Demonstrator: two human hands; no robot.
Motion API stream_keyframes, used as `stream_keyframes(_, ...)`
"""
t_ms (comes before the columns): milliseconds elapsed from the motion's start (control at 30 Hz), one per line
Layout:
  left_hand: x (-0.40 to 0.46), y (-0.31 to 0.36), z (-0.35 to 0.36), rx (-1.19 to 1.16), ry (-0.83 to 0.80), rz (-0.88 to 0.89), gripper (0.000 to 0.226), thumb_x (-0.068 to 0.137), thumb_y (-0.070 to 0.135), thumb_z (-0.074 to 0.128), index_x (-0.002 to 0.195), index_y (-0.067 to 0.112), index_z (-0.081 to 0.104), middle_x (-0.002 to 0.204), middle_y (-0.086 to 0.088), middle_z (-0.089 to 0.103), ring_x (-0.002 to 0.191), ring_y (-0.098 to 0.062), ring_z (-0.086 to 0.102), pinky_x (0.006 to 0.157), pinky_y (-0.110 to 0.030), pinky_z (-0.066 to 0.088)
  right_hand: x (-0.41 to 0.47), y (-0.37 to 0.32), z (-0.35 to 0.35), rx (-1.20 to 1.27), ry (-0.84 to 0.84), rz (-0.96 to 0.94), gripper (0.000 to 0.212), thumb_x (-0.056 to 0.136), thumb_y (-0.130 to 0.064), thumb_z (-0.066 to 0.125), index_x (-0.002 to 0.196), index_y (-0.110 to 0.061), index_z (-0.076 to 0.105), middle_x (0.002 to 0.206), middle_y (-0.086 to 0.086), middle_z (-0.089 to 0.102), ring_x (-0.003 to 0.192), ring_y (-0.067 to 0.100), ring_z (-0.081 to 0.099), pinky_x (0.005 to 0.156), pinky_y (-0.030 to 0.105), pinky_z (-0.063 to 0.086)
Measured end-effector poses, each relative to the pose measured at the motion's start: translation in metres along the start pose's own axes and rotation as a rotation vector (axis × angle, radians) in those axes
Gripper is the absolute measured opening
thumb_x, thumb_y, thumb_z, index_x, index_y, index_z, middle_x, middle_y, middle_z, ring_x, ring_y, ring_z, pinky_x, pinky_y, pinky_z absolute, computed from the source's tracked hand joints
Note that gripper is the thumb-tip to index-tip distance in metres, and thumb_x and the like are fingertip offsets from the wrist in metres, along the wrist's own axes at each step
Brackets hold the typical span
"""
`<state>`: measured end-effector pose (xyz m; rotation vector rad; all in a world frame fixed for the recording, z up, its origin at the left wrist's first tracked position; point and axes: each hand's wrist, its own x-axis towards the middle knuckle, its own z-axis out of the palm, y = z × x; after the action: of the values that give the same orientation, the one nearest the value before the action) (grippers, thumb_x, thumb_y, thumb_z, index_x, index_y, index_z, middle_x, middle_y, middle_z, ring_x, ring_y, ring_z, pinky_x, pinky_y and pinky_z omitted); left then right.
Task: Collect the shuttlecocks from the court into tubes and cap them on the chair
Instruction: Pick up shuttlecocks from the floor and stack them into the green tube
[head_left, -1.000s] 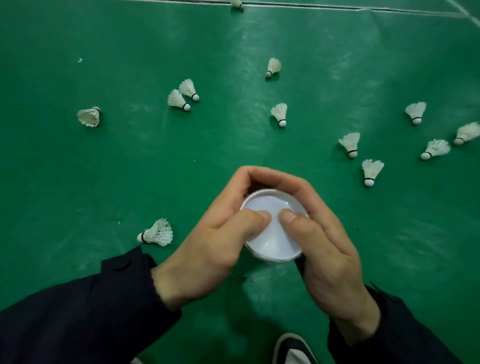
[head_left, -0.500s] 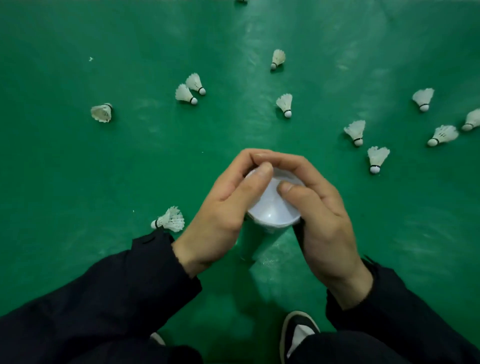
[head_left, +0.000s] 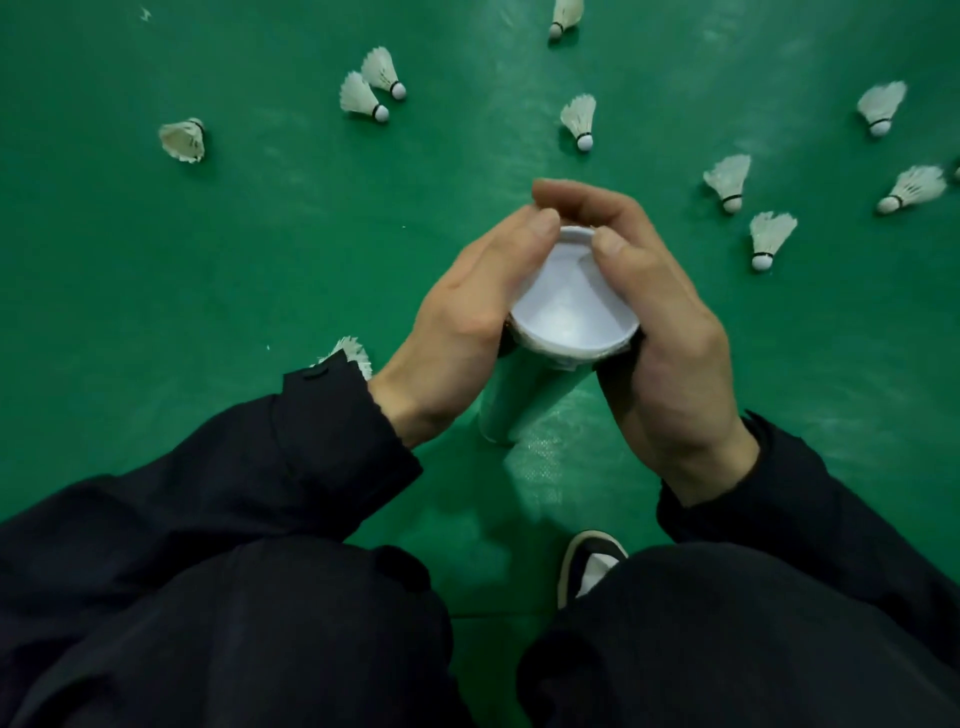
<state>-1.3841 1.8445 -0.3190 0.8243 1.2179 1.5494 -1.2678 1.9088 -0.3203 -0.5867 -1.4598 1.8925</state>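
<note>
The person crouched over a shuttlecock tube (head_left: 511, 400) standing upright on the green court floor (head_left: 208, 286). Both hands wrapped its top: the left hand (head_left: 467, 317) and right hand (head_left: 660, 332) curled around the white cap (head_left: 569, 312), thumbs pressed on its rim. Loose shuttlecocks (head_left: 582, 119) lay scattered beyond, one (head_left: 350, 353) just behind the left dark sleeve (head_left: 322, 415). A shoe (head_left: 589, 564) showed below.
</note>
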Motion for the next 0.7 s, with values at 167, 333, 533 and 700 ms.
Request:
stream_keyframes(167, -0.002, 0.001, -0.002, 0.005, -0.072, 0.086, 0.026, 0.104, 0.016, 0.037, 0.114, 0.009, 0.060, 0.096, -0.002, 0.067, 0.087, -0.015, 0.062, 0.075, -0.024, 0.052, -0.001, 0.003, -0.003, -0.035, -0.052, -0.056, 0.039, 0.102, -0.008, 0.037, 0.134, -0.010, 0.058, 0.133, 0.006, 0.064, 0.121, 0.021, 0.061, 0.102, 0.033, 0.047)
stream_keyframes(333, -0.002, 0.006, -0.002, 0.044, -0.026, 0.112, 0.028, 0.108, 0.015, 0.037, 0.111, 0.016, 0.065, 0.098, 0.004, 0.071, 0.090, -0.010, 0.065, 0.081, -0.024, 0.053, 0.000, 0.003, 0.006, -0.030, 0.020, -0.087, 0.035, 0.104, -0.007, 0.037, 0.128, -0.012, 0.063, 0.122, 0.003, 0.071, 0.112, 0.017, 0.066, 0.095, 0.029, 0.052)
stream_keyframes(533, -0.003, 0.002, -0.006, 0.072, 0.001, 0.058, 0.055, 0.102, 0.059, 0.038, 0.109, 0.015, 0.070, 0.112, -0.009, 0.076, 0.104, -0.023, 0.070, 0.094, -0.042, 0.052, -0.005, 0.010, 0.004, 0.000, 0.102, -0.019, 0.068, 0.097, -0.062, 0.043, 0.141, -0.011, 0.053, 0.130, 0.007, 0.070, 0.125, 0.025, 0.064, 0.104, 0.039, 0.048)
stream_keyframes(700, -0.011, 0.005, -0.020, 0.538, -0.146, 0.528, 0.071, 0.089, 0.053, 0.071, 0.140, 0.008, 0.052, 0.137, -0.003, 0.059, 0.129, -0.023, 0.058, 0.108, -0.033, 0.042, -0.008, 0.020, -0.015, -0.001, 0.130, -0.052, 0.081, 0.087, -0.075, 0.054, 0.136, -0.010, 0.056, 0.134, 0.015, 0.066, 0.128, 0.032, 0.059, 0.106, 0.043, 0.048)
